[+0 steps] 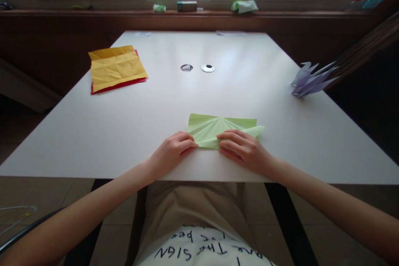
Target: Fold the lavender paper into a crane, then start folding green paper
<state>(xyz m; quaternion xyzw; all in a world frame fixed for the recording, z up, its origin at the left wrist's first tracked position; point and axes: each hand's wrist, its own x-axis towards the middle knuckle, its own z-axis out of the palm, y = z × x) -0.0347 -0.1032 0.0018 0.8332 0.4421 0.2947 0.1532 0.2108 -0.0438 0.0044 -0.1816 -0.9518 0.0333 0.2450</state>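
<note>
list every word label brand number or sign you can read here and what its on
"THE SIGN": black letters on the white fabric shirt, upside down; preceding word probably "ARE"
"I've bee": next line on the shirt; its end is unclear
Unreadable: letter strokes at the shirt's fold, and any print on the small dark rectangular box on the brown windowsill

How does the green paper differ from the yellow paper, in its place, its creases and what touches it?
The green paper lies under the fingers of the left hand and right hand; the yellow paper lies on red paper, with no hand on it. The green paper's creases fan out from its far edge; the yellow paper's cross. Both are creased paper on the white table.
</note>
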